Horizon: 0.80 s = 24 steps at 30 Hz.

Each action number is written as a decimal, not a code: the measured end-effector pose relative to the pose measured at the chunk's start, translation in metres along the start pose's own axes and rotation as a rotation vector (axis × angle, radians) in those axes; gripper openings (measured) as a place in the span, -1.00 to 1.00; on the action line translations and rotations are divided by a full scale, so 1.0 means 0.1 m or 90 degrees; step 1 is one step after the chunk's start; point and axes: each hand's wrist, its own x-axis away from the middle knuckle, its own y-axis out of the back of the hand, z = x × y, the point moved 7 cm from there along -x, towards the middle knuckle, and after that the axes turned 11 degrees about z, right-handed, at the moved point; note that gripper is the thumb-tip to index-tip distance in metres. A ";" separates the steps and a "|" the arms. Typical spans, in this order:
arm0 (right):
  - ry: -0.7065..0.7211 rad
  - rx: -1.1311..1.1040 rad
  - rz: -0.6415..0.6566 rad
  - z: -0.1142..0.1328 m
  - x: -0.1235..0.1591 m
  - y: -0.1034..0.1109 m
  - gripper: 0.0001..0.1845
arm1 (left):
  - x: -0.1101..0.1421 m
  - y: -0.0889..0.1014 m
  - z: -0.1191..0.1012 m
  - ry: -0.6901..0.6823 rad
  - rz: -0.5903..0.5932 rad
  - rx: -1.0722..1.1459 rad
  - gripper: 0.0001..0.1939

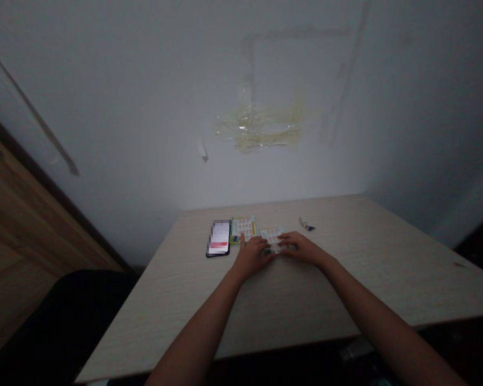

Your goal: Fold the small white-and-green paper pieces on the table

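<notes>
A small printed card (271, 234) lies on the table, with rows of reddish print on a pale ground. My left hand (251, 257) rests at its left side, palm down, fingers apart and slightly bent. From the right, my right hand (304, 249) reaches over the card's right edge with its fingers spread. Both hands touch or nearly touch the card and cover part of it; no grip on it shows. Just beyond my left hand is a second printed card (243, 228) with a green and yellow border. Left of that card lies a phone (218, 238), its screen lit.
A small crumpled wrapper or tube-like piece (307, 224) lies right of the cards. The pale wooden table (177, 300) meets a wall (145, 107) bearing peeling clear tape (261, 128). A dark object (76, 311) stands left of the table, near wooden boards (24, 203).
</notes>
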 end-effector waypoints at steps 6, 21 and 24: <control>-0.002 -0.017 -0.028 -0.03 -0.01 0.01 -0.68 | -0.03 0.00 0.01 0.006 -0.006 -0.006 -0.76; -0.214 0.056 -0.110 -0.09 -0.05 0.08 -0.69 | -0.09 0.04 -0.09 0.045 -0.050 -0.076 -0.69; -0.230 0.069 -0.143 -0.09 -0.05 0.06 -0.66 | -0.12 0.04 -0.08 0.035 -0.076 -0.065 -0.67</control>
